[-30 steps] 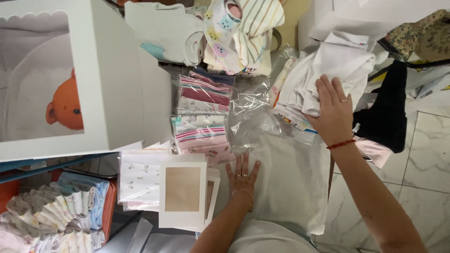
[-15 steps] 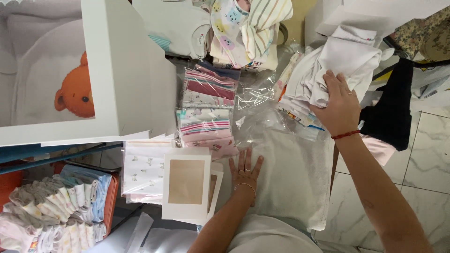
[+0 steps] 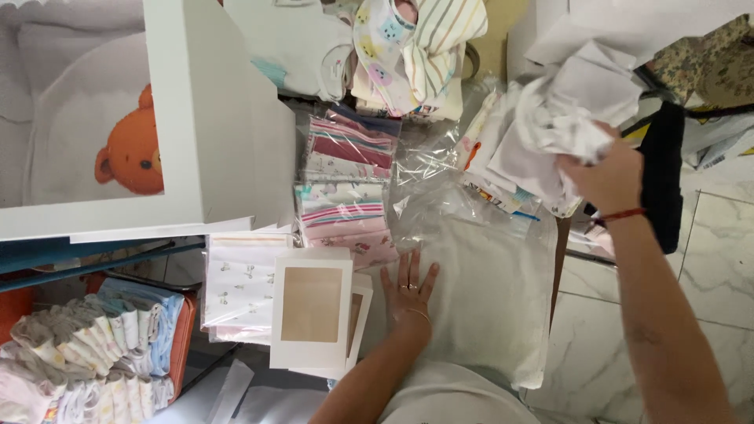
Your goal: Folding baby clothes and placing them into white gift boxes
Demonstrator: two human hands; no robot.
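Note:
My left hand (image 3: pixel 408 291) lies flat, fingers spread, on a white cloth (image 3: pixel 487 290) spread over the surface. My right hand (image 3: pixel 605 177) is raised at the right and grips a crumpled white garment (image 3: pixel 565 118), lifted off a pile of folded white clothes (image 3: pixel 510 161). A clear plastic bag (image 3: pixel 440 192) lies between the two hands, crinkled and open. Left of my left hand sits a white card frame with a tan centre (image 3: pixel 312 306), on top of a pack of printed white cloths (image 3: pixel 237 286).
A big white box with a teddy bear window (image 3: pixel 118 118) fills the upper left. Bagged striped and pink baby clothes (image 3: pixel 345 184) are stacked in the middle. Patterned clothes (image 3: pixel 408 47) lie at the top. Rolled cloths fill an orange basket (image 3: pixel 94 345) at lower left. Marble floor (image 3: pixel 707 259) shows at right.
My right hand has closed on the white garment and lifted it up and to the right off the pile. My left hand stays flat on the cloth.

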